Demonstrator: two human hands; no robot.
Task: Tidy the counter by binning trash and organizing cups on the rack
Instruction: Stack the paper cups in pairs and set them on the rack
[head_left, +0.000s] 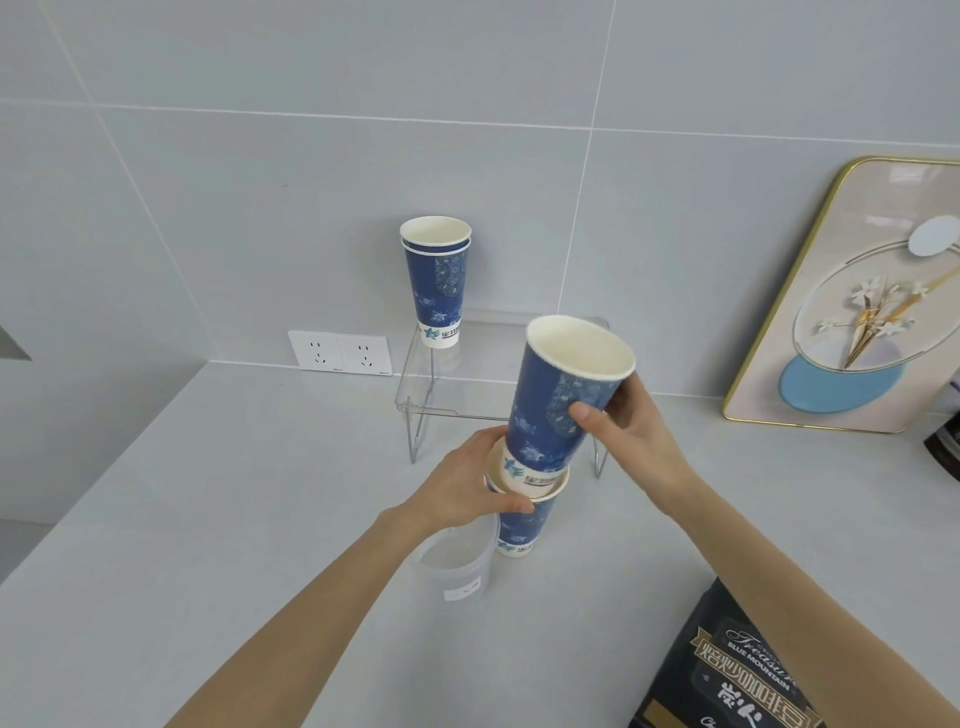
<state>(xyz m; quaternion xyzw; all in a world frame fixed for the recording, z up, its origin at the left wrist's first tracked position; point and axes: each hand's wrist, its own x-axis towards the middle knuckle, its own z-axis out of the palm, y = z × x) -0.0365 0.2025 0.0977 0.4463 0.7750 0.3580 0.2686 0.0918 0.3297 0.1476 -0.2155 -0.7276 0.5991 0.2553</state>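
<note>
My right hand (631, 436) grips a tall blue patterned paper cup (563, 395), tilted, its white base sitting inside the rim of a second blue cup (524, 525) that stands on the counter. My left hand (470, 480) is wrapped around the rim of that lower cup. On the clear acrylic rack (483, 364) against the wall stands a nested pair of the same blue cups (436, 283), upright at the rack's left end.
A clear plastic container (454, 564) with a white label sits just under my left wrist. A black coffee bag (737, 670) lies at the lower right. A gold-framed picture (852, 296) leans on the wall at right. A double wall socket (340, 352) is left of the rack.
</note>
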